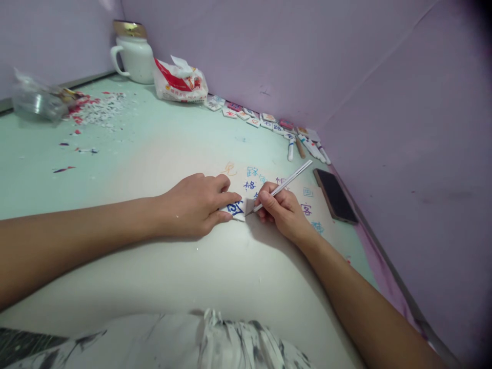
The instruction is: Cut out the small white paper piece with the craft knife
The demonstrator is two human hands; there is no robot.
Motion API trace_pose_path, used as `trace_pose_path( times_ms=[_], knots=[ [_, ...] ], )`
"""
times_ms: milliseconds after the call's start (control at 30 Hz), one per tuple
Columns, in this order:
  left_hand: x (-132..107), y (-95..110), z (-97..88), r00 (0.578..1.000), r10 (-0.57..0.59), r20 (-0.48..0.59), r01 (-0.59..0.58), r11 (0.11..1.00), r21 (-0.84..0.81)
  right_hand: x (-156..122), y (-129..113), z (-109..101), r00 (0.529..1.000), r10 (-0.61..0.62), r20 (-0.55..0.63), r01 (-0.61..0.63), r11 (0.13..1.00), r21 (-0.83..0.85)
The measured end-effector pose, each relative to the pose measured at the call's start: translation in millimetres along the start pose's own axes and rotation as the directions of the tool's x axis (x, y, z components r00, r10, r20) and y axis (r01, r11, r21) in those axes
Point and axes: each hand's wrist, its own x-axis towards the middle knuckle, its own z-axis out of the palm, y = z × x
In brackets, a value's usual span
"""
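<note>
While the left hand [196, 205] pinned a small white tile [235, 209] flat to the counter [161, 148], its fingers [226, 199] were spread and pressed down on the tile's near edges rather than curled round it. The tile lay directly under those fingertips, with a dark blue character on its face; the strokes looked mostly filled, so the piece seemed near finished — though the hand hid part of it. Just right of it, the right hand [282, 207] had its fingers closed in a pen grip on a thin white tool [284, 185], whose tip touched the tile's right edge.

Around both hands the counter bore test strokes in blue, purple, teal and orange; one blue mark [249, 185] just beyond the fingers looked like 格, and a purple one [306, 208] to the right of the right hand like 客. Beyond the right hand lay a dark phone [335, 195], face up. Farther off, a row of lettered tiles [261, 119] ran along the wall — apparently done already — ending in several pens [313, 149]. Their writing was too small to read. Well beyond the left fingers sat a white jug [134, 56] and a red-and-white bag [180, 82] with unreadable print, plus scraps [96, 108] to the far left.
</note>
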Motion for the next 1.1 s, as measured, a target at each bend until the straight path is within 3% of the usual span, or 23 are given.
trace_pose_path(
  times_ms=[467, 767, 1100],
  knots=[
    [0.6, 1.6, -2.4, 0.999, -0.029, 0.026, 0.029, 0.999, -0.016, 0.1, -0.6, 0.7, 1.000, -0.027, -0.006, 0.027, 1.000, -0.006],
    [1.4, 1.2, -2.2, 0.999, -0.040, 0.014, 0.040, 0.999, -0.006, -0.8, -1.2, -1.7, 0.999, 0.045, -0.017, -0.045, 0.999, 0.029],
    [0.2, 2.1, -2.4, 0.997, -0.075, 0.015, 0.076, 0.997, -0.019, 0.7, -2.4, 2.1, 0.999, -0.034, -0.019, 0.033, 0.999, -0.009]
  ],
)
